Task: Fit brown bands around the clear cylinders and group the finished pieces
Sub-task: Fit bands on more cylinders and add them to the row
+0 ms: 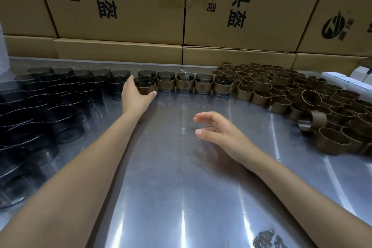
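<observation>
Smoky clear glass cylinder wrapped in a brown paper band (145, 86), gripped by left hand (135, 96) at far edge of shiny steel counter (181, 167), thumb curled across front of band, fingers round far side, piece touching another cylinder just behind. Right hand (217, 130) hovering over bare counter, fingers relaxed and slightly spread, holding nothing.

Row of four more banded cylinders (194, 85) standing upright just to right of gripped piece, side by side, forming finished group. Mass of dark unbanded glass cylinders (50, 106) crowding counter's left side; heap of loose brown bands (291, 90) spread along right, most upright, some tipped on their sides.

Glass likely rigid, smooth, breakable and fairly weighty; best taken round the paper band, where grip looks surest, and set down gently clear of neighbours. Bands probably light, easily crushed if squeezed.

Each cylinder open-topped, apparently empty. Stacked brown cardboard cartons with black printed characters (120, 6) closed behind counter, contents hidden. Small white boxes (346, 78) at far right, contents likewise unseen.
</observation>
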Tool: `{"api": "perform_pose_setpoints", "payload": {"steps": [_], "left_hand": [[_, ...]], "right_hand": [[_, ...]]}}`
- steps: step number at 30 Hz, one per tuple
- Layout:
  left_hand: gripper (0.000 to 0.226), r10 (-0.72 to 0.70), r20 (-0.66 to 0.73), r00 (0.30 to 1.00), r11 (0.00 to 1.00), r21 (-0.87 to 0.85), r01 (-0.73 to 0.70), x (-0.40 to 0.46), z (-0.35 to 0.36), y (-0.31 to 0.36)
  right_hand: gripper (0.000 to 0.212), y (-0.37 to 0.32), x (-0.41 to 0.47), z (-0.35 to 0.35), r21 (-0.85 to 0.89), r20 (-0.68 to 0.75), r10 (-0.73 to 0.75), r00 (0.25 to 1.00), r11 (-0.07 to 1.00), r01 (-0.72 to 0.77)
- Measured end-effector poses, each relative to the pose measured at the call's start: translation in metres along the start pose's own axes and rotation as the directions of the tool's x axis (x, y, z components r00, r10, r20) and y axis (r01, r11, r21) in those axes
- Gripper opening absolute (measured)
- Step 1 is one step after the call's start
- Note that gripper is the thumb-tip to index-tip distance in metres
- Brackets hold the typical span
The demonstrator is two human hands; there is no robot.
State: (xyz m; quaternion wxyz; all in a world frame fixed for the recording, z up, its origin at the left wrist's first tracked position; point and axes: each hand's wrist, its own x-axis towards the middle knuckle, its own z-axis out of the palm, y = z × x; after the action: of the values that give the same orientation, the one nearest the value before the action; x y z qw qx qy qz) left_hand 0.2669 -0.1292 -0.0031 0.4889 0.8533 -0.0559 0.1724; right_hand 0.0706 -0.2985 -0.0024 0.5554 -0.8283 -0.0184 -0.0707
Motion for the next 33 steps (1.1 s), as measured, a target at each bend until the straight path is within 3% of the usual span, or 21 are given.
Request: {"api": "perform_pose_setpoints", "payload": {"steps": [4, 9, 12, 23, 29, 33], "left_hand": [[0.062, 0.308, -0.169, 0.936, 0.942, 0.191, -0.276, -0.005, -0.008, -0.002], [0.057, 0.160, -0.129, 0.979, 0.901, 0.424, -0.092, -0.002, -0.014, -0.011], [0.051, 0.163, -0.130, 0.978, 0.867, 0.493, -0.079, -0.005, -0.017, -0.012], [0.029, 0.234, -0.131, 0.963, 0.898, 0.409, -0.163, -0.079, -0.041, 0.001], [0.018, 0.310, -0.024, 0.950, 0.922, 0.251, -0.295, -0.122, -0.033, 0.025], [0.011, 0.405, 0.085, 0.910, 0.901, 0.131, -0.414, -0.139, -0.019, 0.044]], "right_hand": [[0.035, 0.000, 0.000, 0.000, -0.010, 0.003, 0.002, 1.000, 1.000, -0.002], [0.034, -0.001, -0.001, -0.001, -0.019, 0.003, -0.004, 1.000, 1.000, 0.004], [0.033, -0.001, -0.001, -0.001, -0.026, 0.002, -0.009, 1.000, 1.000, 0.009], [0.032, -0.001, -0.001, -0.001, -0.031, -0.003, -0.021, 1.000, 0.999, 0.021], [0.035, -0.002, -0.001, 0.005, -0.055, -0.026, -0.033, 0.999, 0.998, 0.032], [0.049, 0.001, 0.000, 0.007, -0.081, -0.047, -0.037, 0.998, 0.996, 0.033]]}}
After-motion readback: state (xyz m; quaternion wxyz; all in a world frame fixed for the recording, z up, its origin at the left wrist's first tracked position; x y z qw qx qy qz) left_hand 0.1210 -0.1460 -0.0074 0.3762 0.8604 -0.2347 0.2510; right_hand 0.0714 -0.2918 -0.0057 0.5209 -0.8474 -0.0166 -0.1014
